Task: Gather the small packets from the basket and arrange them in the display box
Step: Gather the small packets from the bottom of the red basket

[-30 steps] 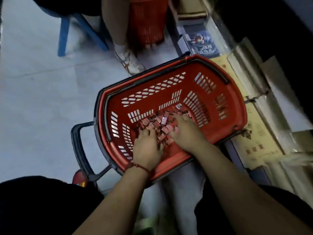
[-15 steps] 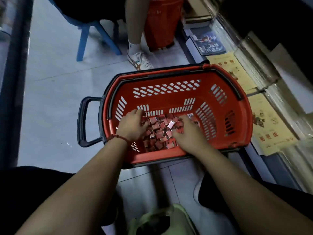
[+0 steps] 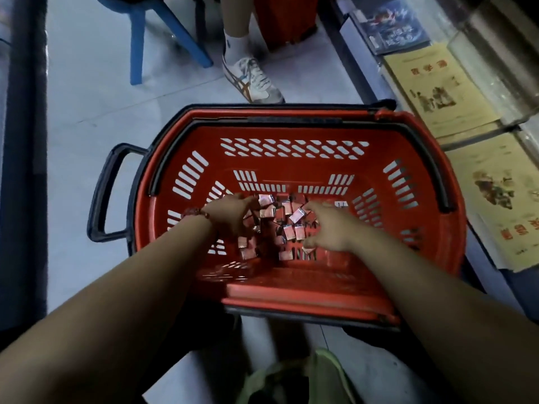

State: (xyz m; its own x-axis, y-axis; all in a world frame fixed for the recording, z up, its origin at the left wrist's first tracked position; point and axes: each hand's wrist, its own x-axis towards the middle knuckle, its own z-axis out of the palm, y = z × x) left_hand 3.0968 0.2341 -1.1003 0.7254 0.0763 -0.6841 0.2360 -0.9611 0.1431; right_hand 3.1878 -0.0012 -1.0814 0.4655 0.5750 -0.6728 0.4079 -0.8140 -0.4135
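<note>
A red plastic basket (image 3: 294, 303) sits on the pale floor in front of me. On its bottom lies a loose pile of several small red and silver packets (image 3: 281, 221). My left hand (image 3: 230, 214), with a red cord at the wrist, is curled over the left edge of the pile; whether its fingers hold packets is hidden. Spread flat, my right hand (image 3: 329, 228) rests on the right side of the pile, its fingertips touching packets. No display box is in view.
The basket's black pull handle (image 3: 100, 193) sticks out to the left. Another person's sneakered foot (image 3: 250, 80), blue chair legs (image 3: 137, 48) and a second red basket (image 3: 285, 21) stand beyond. Yellow printed sheets (image 3: 437, 88) lie along a glass counter at right. Something green (image 3: 291, 380) lies by my legs.
My view has swung so the basket sits squarer and closer. My left hand slid out to the pile's left edge and curled in. My right hand stayed on the right side.
</note>
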